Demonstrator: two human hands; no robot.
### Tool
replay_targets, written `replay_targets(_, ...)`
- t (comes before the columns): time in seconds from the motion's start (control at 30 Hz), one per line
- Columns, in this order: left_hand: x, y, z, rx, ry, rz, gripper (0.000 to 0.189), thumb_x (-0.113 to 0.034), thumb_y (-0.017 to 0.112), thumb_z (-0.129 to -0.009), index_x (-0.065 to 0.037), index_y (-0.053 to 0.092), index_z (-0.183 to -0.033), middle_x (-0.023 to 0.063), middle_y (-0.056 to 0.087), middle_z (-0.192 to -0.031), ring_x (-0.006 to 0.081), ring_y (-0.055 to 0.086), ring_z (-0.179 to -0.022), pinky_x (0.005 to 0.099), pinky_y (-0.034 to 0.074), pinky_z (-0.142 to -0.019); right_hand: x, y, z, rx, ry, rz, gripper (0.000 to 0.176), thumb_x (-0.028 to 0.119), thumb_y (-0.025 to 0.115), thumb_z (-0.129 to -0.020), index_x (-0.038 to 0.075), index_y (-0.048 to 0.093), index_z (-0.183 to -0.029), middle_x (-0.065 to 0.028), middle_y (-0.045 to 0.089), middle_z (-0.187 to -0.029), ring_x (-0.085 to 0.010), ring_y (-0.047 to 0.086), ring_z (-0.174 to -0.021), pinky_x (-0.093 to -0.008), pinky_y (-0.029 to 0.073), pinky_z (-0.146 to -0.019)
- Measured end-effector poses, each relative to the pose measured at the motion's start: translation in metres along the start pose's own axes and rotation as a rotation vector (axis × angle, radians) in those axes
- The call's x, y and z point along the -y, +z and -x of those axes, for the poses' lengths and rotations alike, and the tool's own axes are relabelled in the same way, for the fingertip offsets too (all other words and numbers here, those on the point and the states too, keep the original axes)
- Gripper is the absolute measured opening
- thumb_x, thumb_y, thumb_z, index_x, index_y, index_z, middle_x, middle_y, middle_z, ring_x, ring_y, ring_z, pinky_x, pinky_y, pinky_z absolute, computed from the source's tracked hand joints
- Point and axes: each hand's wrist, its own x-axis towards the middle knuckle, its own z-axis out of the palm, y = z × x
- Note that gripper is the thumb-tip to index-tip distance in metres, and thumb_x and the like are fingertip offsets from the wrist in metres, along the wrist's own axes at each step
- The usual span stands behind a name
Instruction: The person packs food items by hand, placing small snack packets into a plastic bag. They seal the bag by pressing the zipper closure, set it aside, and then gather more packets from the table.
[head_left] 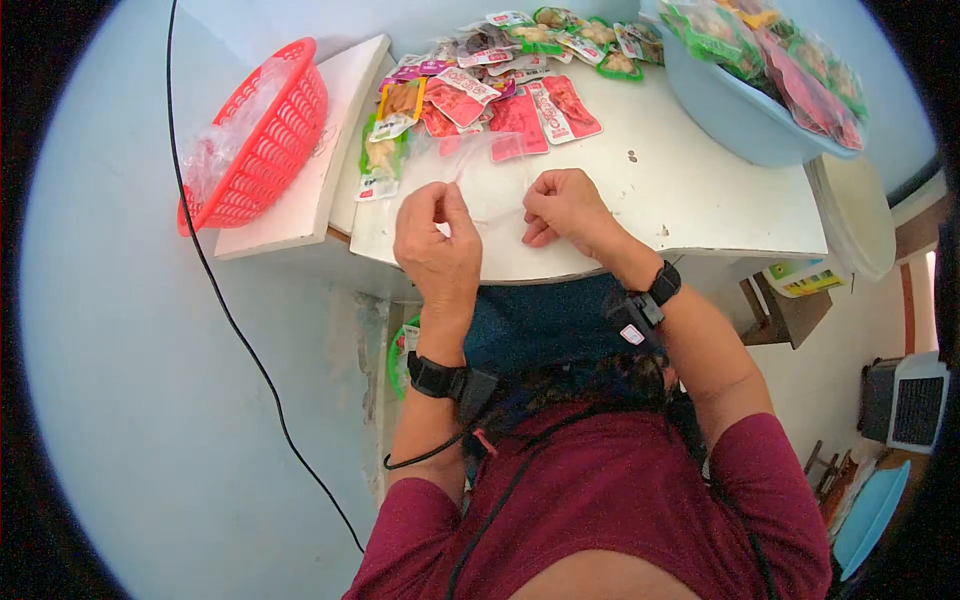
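Between my hands, over the front of the white table [700, 205], is a clear plastic bag [492, 188]. My left hand [440, 235] has its fingers closed in a pinch at the bag's left edge. On the bag's right side, my right hand [568, 212] is also closed, thumb against fingers, at the plastic. Just beyond the bag lie red snack packets [568, 108]. A green-edged packet [381, 160] with a yellow one [400, 105] over its top lies beyond my left hand.
A red basket [262, 150] holding clear plastic leans at the left. At the back right stands a light blue basin [720, 115] heaped with packets. More packets [535, 38] lie along the table's back. A black cable [235, 320] hangs at the left.
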Motion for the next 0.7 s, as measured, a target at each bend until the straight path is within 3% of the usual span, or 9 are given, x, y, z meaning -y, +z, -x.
replay_targets(0.07,0.002,0.004,0.009,0.075,0.048,-0.001,0.01,-0.006,0.064,-0.085,-0.002,0.064,-0.094,0.0077,0.06,-0.071,0.018,0.057,-0.061,0.0302,0.046,-0.058,0.002,0.001,0.001,0.005,0.006,0.005,0.012,0.002,0.054,-0.08,-0.01,0.058,-0.079,-0.0163,0.063,-0.072,-0.0263,0.069,-0.06,-0.0345,0.058,-0.049)
replay_targets(0.27,-0.007,0.012,0.026,0.398,0.096,-0.189,0.053,0.0,0.059,-0.073,-0.004,0.048,-0.125,0.0144,0.057,-0.092,0.0339,0.057,-0.087,0.0439,0.047,-0.075,0.002,0.0,0.0,0.015,0.004,0.032,0.012,0.002,0.054,-0.08,-0.009,0.058,-0.079,-0.0161,0.063,-0.072,-0.0258,0.069,-0.059,-0.0347,0.058,-0.049)
replay_targets(0.3,-0.01,0.011,0.027,0.496,0.041,-0.207,0.06,-0.001,0.06,-0.071,-0.004,0.043,-0.129,0.0193,0.056,-0.102,0.0381,0.055,-0.096,0.0472,0.045,-0.078,0.001,-0.001,-0.002,0.016,0.005,0.048,0.011,0.001,0.054,-0.08,-0.009,0.058,-0.079,-0.016,0.063,-0.073,-0.0258,0.068,-0.059,-0.0346,0.058,-0.049)
replay_targets(0.5,0.003,0.014,0.02,0.319,0.083,-0.178,0.029,-0.004,0.063,-0.078,-0.006,0.059,-0.107,0.0128,0.059,-0.084,0.0296,0.06,-0.075,0.0406,0.048,-0.065,0.003,0.002,0.002,0.015,0.031,0.007,0.01,0.001,0.055,-0.081,-0.008,0.058,-0.081,-0.0155,0.063,-0.074,-0.026,0.068,-0.059,-0.0337,0.059,-0.049)
replay_targets(0.6,0.003,0.01,0.005,0.085,0.116,-0.145,0.01,-0.005,0.064,-0.083,-0.006,0.064,-0.093,0.01,0.059,-0.075,0.0256,0.058,-0.062,0.0362,0.046,-0.057,0.002,0.0,0.0,0.017,0.02,0.025,0.01,0.001,0.055,-0.081,-0.008,0.058,-0.081,-0.0155,0.062,-0.073,-0.0258,0.069,-0.06,-0.0336,0.059,-0.049)
replay_targets(0.7,0.003,0.011,0.001,0.071,0.093,-0.084,0.006,-0.007,0.065,-0.084,-0.004,0.065,-0.089,0.0107,0.062,-0.075,0.0246,0.06,-0.062,0.0336,0.046,-0.056,0.007,0.001,0.003,0.033,0.059,0.058,0.009,0.006,0.059,-0.084,-0.002,0.057,-0.084,-0.0105,0.06,-0.074,-0.0203,0.066,-0.058,-0.029,0.057,-0.05)
